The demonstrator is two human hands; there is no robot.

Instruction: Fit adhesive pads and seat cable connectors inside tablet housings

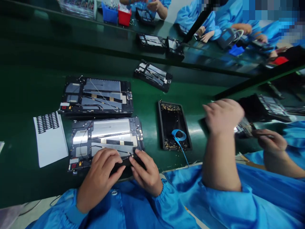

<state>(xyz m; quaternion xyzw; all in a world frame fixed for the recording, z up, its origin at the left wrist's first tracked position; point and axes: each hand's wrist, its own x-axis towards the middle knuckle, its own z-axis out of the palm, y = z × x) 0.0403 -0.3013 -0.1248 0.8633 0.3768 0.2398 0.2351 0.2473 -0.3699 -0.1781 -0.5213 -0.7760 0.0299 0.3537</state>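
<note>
An opened tablet [111, 128] lies in front of me, its silver battery plates, black flex cables and small boards exposed. At its near edge, my left hand [101, 173] is closed, with bent fingers and the thumb along the dark rim. My right hand [147, 171] is closed at the near right corner, fingertips pinching down on the edge beside a small board. The exact parts under the fingertips are hidden. Behind it lies a second opened tablet [102, 92] on a stack. On the left is a white sheet [51, 148] with rows of black stickers.
A black tray [161, 132] of tiny gold screws holds a blue wrist strap [177, 136]. Another opened tablet [153, 75] lies farther back. A co-worker's blurred arm [222, 149] reaches in at right. A shelf [100, 41] crosses behind; more people in blue sit beyond.
</note>
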